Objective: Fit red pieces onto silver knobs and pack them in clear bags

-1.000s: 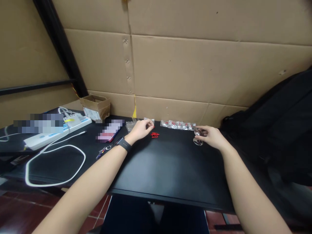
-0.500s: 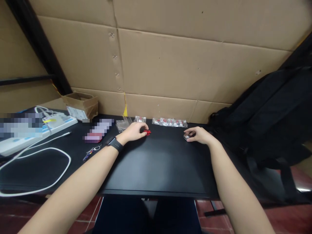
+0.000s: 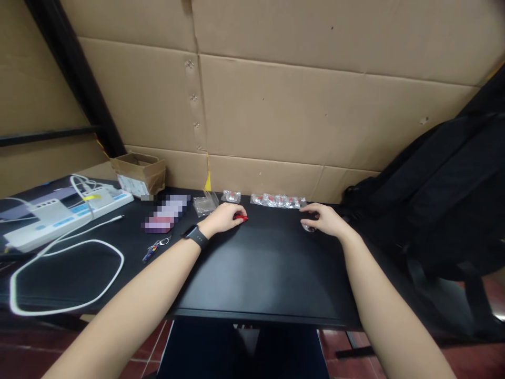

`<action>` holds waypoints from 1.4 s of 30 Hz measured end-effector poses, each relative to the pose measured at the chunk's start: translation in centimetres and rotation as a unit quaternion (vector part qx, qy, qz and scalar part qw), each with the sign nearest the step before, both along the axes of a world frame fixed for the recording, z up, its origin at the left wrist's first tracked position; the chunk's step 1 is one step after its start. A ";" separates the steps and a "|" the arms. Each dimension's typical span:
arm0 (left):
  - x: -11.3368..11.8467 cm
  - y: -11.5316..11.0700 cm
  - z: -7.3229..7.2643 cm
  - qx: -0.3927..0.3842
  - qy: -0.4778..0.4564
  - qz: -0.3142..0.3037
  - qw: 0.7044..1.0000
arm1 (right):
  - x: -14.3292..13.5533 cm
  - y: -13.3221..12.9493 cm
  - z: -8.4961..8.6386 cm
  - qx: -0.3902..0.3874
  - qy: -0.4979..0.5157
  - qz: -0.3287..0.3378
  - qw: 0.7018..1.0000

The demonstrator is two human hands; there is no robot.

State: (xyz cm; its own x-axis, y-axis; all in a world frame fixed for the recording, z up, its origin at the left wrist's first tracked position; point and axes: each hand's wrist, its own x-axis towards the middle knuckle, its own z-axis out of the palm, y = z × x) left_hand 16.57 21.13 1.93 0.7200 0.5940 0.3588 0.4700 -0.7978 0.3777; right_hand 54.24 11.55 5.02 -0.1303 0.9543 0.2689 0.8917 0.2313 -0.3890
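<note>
A bundled red cord (image 3: pixel 241 217) lies at the fingertips of my left hand (image 3: pixel 225 217), which is closed on it low over the black table. My right hand (image 3: pixel 326 219) is at the right, thumb and fingers apart. Under its thumb a small round, shiny metal piece (image 3: pixel 307 228) rests on the table, partly covered by the hand. Along the back edge runs a row of several clear packets (image 3: pixel 278 200) with round silvery and red contents. One similar packet (image 3: pixel 231 196) sits apart, behind my left hand.
Clear plastic bags (image 3: pixel 204 206) lie left of my left hand. Farther left are a keyring (image 3: pixel 157 247), a blurred-out item (image 3: pixel 168 213), a cardboard box (image 3: pixel 140 173), a white power strip (image 3: pixel 71 218) and a white cable (image 3: pixel 118 268). A black backpack (image 3: pixel 430 200) stands at the right.
The fingers of my right hand have spread away from the round metal piece, which now lies flatter on the table. My left hand stays at the red cord. The whole view has shifted slightly.
</note>
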 end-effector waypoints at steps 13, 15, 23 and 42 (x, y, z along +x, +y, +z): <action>-5.4 0.2 6.3 0.143 -0.089 0.153 0.974 | -20.1 12.3 1.7 0.048 -0.171 0.175 0.968; -6.4 0.7 6.6 0.161 -0.107 0.204 0.960 | -22.0 14.4 2.5 -0.006 -0.211 0.170 0.962; -4.6 0.2 5.5 0.135 -0.066 0.159 0.976 | -24.8 17.1 1.5 -0.066 -0.260 0.105 0.957; 0.3 -3.1 3.9 0.119 -0.160 0.155 0.968 | -17.7 9.9 3.4 -0.056 0.221 0.043 0.973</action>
